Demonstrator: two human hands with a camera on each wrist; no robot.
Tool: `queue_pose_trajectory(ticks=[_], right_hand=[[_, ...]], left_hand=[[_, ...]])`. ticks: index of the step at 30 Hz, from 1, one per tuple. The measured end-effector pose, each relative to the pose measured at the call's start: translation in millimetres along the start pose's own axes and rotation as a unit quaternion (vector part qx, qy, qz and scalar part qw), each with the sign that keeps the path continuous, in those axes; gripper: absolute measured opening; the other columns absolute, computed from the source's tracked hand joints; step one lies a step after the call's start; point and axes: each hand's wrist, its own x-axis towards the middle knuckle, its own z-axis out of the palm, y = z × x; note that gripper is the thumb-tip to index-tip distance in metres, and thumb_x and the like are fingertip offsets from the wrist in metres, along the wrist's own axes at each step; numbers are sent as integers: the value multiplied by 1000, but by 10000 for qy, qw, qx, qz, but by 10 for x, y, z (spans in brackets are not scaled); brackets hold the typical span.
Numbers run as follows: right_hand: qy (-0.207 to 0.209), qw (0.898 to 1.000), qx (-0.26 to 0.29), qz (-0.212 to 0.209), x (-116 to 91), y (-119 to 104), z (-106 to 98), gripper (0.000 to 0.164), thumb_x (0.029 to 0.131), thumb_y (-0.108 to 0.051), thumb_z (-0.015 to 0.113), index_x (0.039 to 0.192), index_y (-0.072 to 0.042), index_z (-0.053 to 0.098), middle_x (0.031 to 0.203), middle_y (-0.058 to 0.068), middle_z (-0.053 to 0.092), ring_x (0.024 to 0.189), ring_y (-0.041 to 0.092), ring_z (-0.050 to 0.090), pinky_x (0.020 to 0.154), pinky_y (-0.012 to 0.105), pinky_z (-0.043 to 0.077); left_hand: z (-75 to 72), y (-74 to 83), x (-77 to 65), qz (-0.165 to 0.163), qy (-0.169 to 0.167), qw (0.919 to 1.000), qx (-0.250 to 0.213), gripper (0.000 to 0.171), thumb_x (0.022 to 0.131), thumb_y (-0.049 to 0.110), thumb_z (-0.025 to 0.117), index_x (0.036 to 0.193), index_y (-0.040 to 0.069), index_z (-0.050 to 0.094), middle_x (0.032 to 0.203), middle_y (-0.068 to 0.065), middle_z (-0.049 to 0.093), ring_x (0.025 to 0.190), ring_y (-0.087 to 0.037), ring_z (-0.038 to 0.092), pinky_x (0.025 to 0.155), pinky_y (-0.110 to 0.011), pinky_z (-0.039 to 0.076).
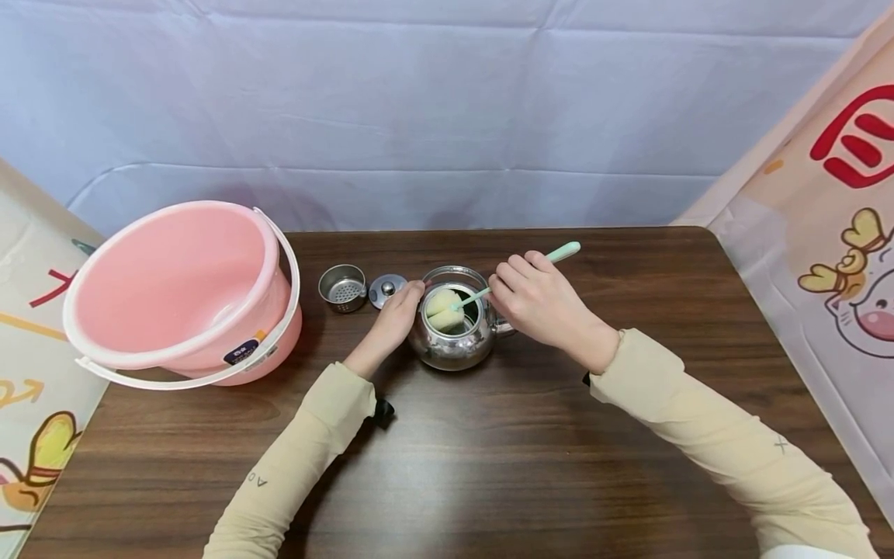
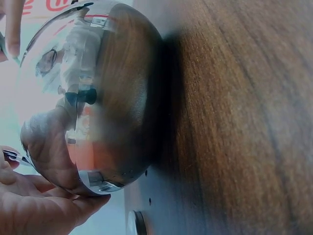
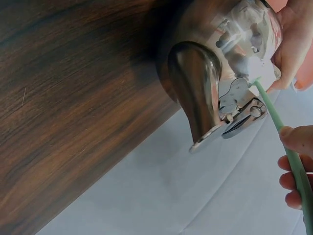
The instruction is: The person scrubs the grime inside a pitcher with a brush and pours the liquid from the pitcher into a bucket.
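Note:
A shiny steel teapot stands upright on the table with its lid off and its mouth facing up. My left hand holds its left side, thumb near the rim; in the left wrist view the fingers lie along the round body. My right hand grips the pale green handle of a sponge brush from the right. The brush's pale yellow sponge head sits in the teapot's mouth. The right wrist view shows the spout and fingers curled round the green handle.
Left of the teapot lie its lid with a round knob and a small perforated steel strainer. A large pink bucket with a white handle stands at the table's left. Behind the dark wood table hangs a pale cloth.

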Motion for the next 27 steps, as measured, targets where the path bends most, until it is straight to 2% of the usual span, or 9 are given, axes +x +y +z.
queue_pose_trajectory(ticks=[8,15,27], right_hand=[[22,10000,-22,35,-12,24,-10,14,76,-9,65,75,4,60,71,11,52,67,28,48,67,38,41],[-63,9999,-110,18,-29,41,-65,17,82,-10,57,76,5,61,72,12,52,68,28,48,67,37,40],[-115,9999,-123,-35,-61,33,-148,14,79,-9,59,73,3,60,71,11,53,67,28,48,66,37,41]], left_hand=[[-6,21,-1,37,2,10000,34,48,99,31,24,132,3,45,136,-13,44,129,-23,33,107,-35,25],[-16,25,3,42,24,10000,-12,47,99,30,25,129,4,48,135,-11,46,129,-22,34,107,-33,25],[-11,28,-13,67,73,9999,130,46,99,28,25,130,3,48,135,-13,46,128,-24,35,107,-34,26]])
